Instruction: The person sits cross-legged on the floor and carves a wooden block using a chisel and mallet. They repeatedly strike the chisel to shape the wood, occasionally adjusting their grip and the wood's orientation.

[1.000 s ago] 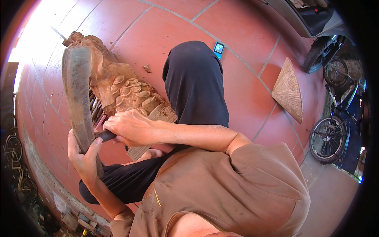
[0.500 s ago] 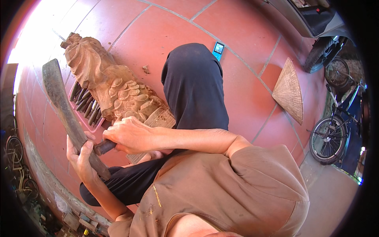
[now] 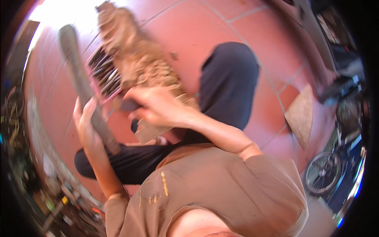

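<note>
My left hand (image 3: pixel 87 120) is closed around a long, slightly curved wooden club (image 3: pixel 75 59), which slants up toward the far left. Closed too, my right hand (image 3: pixel 156 104) grips a dark-handled tool (image 3: pixel 129 105) whose blunt end sticks out toward the left; its other end is hidden, and motion blurs it. Under and beyond this hand lies a carved wooden statue (image 3: pixel 144 55), with folds and rounded relief on its surface. Its flat base end rests close to my legs. Left of the statue, a pink basket (image 3: pixel 91 81) contains several long narrow hand tools (image 3: pixel 106 73).
My dark-trousered raised knee (image 3: pixel 231 75) stands right of the statue. A cone-shaped straw hat (image 3: pixel 302 116) lies on the red tiled floor (image 3: pixel 189 35). Bicycle wheel (image 3: pixel 323 172) and a motorbike (image 3: pixel 335 51) stand at the right; clutter (image 3: pixel 59 197) lines the lower left.
My head view has turned, so the statue, basket and hat appear shifted. The right hand with its tool has moved slightly away from the club. The phone beside my knee is no longer visible.
</note>
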Available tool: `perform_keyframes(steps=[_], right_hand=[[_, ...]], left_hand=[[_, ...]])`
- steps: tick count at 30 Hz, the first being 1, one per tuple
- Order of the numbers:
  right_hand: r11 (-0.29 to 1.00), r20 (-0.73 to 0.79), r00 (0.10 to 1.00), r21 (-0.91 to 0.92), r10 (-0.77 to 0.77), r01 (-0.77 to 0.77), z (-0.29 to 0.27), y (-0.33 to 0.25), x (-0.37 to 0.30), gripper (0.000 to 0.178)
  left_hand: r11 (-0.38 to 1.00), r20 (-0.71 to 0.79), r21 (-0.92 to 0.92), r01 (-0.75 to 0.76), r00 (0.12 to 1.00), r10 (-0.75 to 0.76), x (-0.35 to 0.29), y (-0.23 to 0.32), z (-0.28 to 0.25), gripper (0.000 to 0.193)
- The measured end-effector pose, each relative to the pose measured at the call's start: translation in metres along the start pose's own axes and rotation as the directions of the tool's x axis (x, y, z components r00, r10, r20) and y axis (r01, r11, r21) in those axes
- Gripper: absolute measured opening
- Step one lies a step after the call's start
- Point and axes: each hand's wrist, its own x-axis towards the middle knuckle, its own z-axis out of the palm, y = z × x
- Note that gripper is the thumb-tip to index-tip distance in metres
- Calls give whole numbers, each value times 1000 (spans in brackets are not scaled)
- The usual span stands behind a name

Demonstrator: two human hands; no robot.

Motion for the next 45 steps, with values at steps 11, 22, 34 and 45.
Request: perform_keyframes(steps=[11,22,34,45], right_hand=[[899,-30,973,389,230,-201,-25,0,6,27],[935,-20,982,310,185,-170,-55,-34,31,33],[971,242,941,-21,237,-239,-34,9,51,44],[976,-31,999,-218,-12,5,-33,-23,109,33]], left_hand=[[982,29,-187,27,999,-22,-7,-9,-26,25],[985,-25,-173,17,999,-21,-22,-15,-53,27],[993,-41,-115,19,999,-23,-24,-22,-63,28],[993,-33,-121,1,999,-5,-25,-18,-62,28]])
